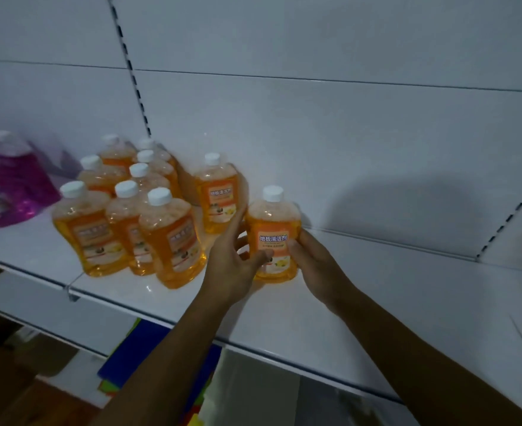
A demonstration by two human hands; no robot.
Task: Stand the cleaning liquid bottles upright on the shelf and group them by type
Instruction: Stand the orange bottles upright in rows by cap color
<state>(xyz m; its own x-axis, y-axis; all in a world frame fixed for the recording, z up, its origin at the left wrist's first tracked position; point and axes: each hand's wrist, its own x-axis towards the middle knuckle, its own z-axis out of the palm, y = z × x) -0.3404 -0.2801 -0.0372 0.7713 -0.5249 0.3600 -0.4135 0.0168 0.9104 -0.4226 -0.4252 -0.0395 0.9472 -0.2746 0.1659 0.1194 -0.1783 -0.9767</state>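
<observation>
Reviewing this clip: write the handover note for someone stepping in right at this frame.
Left hand and right hand: both grip one orange bottle, upright on the shelf, apart from the rest.
Orange group stands upright to its left; another orange bottle stands between.
Purple bottles far left, blurred.
Left: slide the held bottle into the group; check the purple ones.

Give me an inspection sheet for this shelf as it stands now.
Surface: white shelf, bare to the right.
Job's things: held orange bottle upright, apart from the orange bottle cluster; lone orange bottle between them; pink bottles far left, blurred.
Clutter: nothing seen.
Hands: left hand and right hand grip the held orange bottle.
Cables: nothing seen.
Surroundings: white back panel; coloured items below.
</observation>
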